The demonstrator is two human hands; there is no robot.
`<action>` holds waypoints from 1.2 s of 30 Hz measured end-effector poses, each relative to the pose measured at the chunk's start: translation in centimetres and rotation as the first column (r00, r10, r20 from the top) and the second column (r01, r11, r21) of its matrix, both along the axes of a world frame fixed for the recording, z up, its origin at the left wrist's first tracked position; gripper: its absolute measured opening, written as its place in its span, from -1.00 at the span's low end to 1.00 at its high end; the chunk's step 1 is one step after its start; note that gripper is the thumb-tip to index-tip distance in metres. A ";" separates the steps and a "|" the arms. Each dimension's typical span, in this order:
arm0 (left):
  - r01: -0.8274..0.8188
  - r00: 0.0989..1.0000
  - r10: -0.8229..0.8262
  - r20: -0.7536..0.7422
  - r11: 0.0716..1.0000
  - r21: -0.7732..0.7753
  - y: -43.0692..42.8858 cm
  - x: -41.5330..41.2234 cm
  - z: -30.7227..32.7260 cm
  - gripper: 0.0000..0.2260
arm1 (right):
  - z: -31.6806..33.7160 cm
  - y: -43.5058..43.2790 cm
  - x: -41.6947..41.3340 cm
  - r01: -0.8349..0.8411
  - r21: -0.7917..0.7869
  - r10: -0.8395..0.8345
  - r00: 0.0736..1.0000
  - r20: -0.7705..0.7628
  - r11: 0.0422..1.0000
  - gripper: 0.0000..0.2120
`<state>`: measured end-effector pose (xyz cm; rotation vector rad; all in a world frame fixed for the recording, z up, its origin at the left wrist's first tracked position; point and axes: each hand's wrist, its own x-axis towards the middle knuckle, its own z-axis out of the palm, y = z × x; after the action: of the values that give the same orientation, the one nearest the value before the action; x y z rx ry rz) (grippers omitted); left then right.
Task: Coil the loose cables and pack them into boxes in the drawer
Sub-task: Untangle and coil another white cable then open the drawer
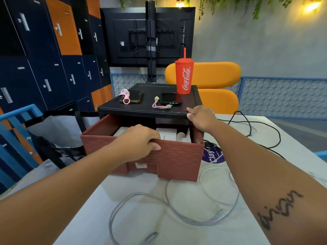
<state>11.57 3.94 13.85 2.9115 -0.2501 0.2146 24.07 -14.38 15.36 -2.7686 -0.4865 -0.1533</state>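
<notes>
Reddish-brown drawer (177, 156) is the thing in play here. The person's left hand (139, 140) is hooked over its front wall, fingers inside and thumb on the outer face. The right hand (200, 117) clamps the front corner of the black top (141, 108), just above and beyond the left. So the hands are apart, and it looks like one pulls while the other braces.

Looks like the step is opening the drawer to reach the white boxes (167, 134) just behind the left knuckles. The pull wants to be slow and straight toward the body. A red cup (184, 76) and two phones sit on the top beyond the right hand, and a jerk could tip the cup. Pressing down with the right hand is the right idea.

A pale cable (177, 214) sprawls on the table (123, 191) below both wrists and runs right up to the drawer front, so don't drag over it. A black cable (265, 128) trails off right of the right forearm. Neither is coiled, so the task looks barely begun.
</notes>
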 end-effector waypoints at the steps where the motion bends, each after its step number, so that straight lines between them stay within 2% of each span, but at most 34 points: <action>1: -0.026 1.000 0.026 0.011 1.000 0.005 -0.2 0.4 -0.2 -0.84 | -0.1 0.0 0.1 -0.014 -0.026 0.014 1.000 0.006 1.000 -0.57; 5: -0.130 0.989 0.124 0.075 0.989 0.073 -0.9 2.2 -1.1 -0.80 | -0.2 0.0 0.2 -0.020 -0.032 0.020 1.000 0.002 0.999 -0.58; 9: -0.210 0.970 0.189 0.151 0.969 0.133 -1.4 4.3 -2.0 -0.69 | -0.6 0.1 0.6 -0.016 -0.002 0.016 1.000 -0.001 1.000 -0.57; 11: -0.227 0.959 0.195 0.205 0.962 0.150 -1.6 5.0 -2.7 -0.64 | -1.1 0.1 0.8 -0.013 0.069 0.015 1.000 -0.021 0.998 -0.57; 13: -0.229 0.952 0.201 0.231 0.968 0.102 -1.9 5.0 -3.5 -0.55 | -1.8 -0.1 1.0 -0.020 0.144 0.024 0.999 -0.024 0.989 -0.55; 16: -0.237 0.953 0.215 0.214 0.968 0.083 -2.3 3.6 -5.1 -0.38 | -3.0 -0.6 0.1 -0.047 0.181 0.042 0.999 0.029 0.982 -0.52; 18: -0.236 0.955 0.215 0.205 0.968 0.081 -2.5 2.2 -6.4 -0.32 | -3.8 -1.1 -1.2 -0.065 0.264 0.056 0.997 0.045 0.962 -0.51; 22: -0.149 0.987 0.151 0.059 0.988 -0.033 -3.2 -1.3 -8.7 -0.40 | -6.5 -3.8 -6.0 -0.126 0.403 0.100 0.991 0.085 0.907 -0.47; 25: -0.171 0.984 0.165 -0.061 0.981 -0.097 -3.3 -4.1 -11.1 -0.53 | -9.6 -6.6 -10.6 -0.151 0.377 0.105 0.985 0.140 0.914 -0.53; 27: -0.224 0.973 0.213 -0.085 0.962 -0.157 -3.1 -6.0 -12.5 -0.66 | -11.4 -8.4 -13.3 -0.105 0.302 0.061 0.987 0.152 0.948 -0.51; 30: -0.268 0.963 0.265 -0.044 0.945 -0.188 -3.2 -8.1 -13.7 -0.63 | -13.7 -10.3 -15.9 -0.068 0.166 0.051 0.993 0.104 0.984 -0.38; 31: -0.293 0.955 0.296 -0.015 0.935 -0.198 -3.2 -8.4 -14.1 -0.69 | -14.3 -10.8 -16.3 -0.057 0.131 0.046 0.995 0.087 0.990 -0.36; 34: -0.306 0.936 0.341 0.083 0.910 -0.281 -3.5 -8.9 -14.8 -0.85 | -15.5 -11.6 -16.9 -0.110 0.153 0.091 0.987 0.130 0.982 -0.46; 36: -0.271 0.943 0.316 0.105 0.911 -0.311 -3.6 -9.2 -15.2 -0.90 | -15.8 -11.7 -17.6 -0.142 0.137 0.126 0.985 0.115 0.980 -0.45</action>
<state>2.33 0.35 -1.35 2.6240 0.1888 0.4811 6.49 -26.04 -0.43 -2.5855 -0.6600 -0.2926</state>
